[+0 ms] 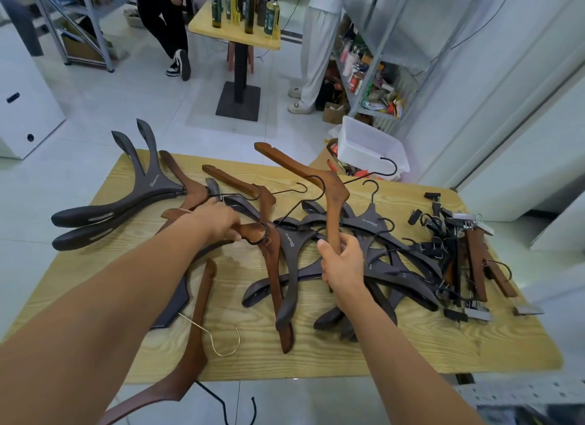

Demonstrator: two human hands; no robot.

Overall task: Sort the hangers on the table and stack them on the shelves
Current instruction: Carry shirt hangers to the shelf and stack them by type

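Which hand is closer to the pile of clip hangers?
Right. The right hand, gripping a raised brown hanger, is just left of the clip hangers. The left hand is much farther left, holding a second brown hanger.

Nearest brown hanger [198,323] runs off the bottom edge; lettering on the dark hanger [152,187] (near its neck) is too small to read.

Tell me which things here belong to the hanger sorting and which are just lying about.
Job: raised brown hanger in the right hand; second brown hanger gripped by the left hand; two dark hangers set aside; dark hanger pile; clip hangers.
Lying about: white bin; bottles on the far table.
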